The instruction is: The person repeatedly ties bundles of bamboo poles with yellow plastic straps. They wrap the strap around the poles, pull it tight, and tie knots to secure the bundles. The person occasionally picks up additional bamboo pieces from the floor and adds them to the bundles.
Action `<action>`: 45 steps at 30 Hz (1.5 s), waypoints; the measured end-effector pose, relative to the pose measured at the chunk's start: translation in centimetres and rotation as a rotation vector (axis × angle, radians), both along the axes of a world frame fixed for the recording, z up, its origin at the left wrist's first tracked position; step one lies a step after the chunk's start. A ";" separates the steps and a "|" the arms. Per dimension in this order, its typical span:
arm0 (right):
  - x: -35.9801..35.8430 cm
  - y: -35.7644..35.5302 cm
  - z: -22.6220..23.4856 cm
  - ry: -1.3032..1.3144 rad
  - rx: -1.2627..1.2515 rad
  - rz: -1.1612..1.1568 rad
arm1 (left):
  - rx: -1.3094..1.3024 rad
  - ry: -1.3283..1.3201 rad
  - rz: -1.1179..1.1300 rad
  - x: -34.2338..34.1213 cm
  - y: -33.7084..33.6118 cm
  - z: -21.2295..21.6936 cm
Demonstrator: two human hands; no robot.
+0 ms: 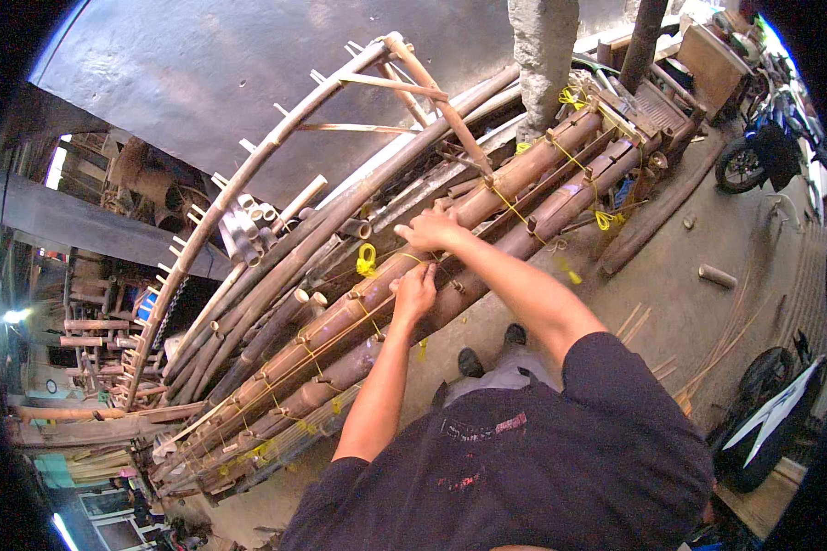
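A long frame of thick brown bamboo poles (340, 331) runs from lower left to upper right, lashed with yellow string (367, 261) at several points. My left hand (415, 292) presses on a pole near the middle, fingers curled around the yellow string. My right hand (432, 230) rests just beyond it on the neighbouring pole, fingers closed on the same stretch of string. A coil of yellow string hangs left of both hands.
A curved bamboo ladder-like piece (276, 147) arches over the poles at the left. A concrete pillar (542, 55) stands behind. Motorbikes (763, 147) are parked at the upper right and another (772, 413) at the lower right. Short bamboo offcuts (717, 275) lie on the concrete floor.
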State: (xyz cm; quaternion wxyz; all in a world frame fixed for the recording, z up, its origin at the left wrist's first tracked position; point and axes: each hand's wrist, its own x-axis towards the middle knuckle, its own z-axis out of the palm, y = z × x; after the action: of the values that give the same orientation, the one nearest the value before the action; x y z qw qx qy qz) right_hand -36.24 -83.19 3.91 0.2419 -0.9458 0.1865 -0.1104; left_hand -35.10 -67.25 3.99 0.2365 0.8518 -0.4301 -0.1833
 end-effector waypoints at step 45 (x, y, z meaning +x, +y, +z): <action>7.6 19.6 8.0 0.092 0.094 -0.157 | -0.160 0.055 -0.024 10.4 16.4 -4.0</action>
State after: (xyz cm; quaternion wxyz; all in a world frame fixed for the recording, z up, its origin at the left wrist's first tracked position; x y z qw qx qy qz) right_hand -28.64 -63.54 11.90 0.2677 -0.9200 0.2760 -0.0764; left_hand -24.71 -50.81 0.03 0.3133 0.8195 -0.4471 -0.1745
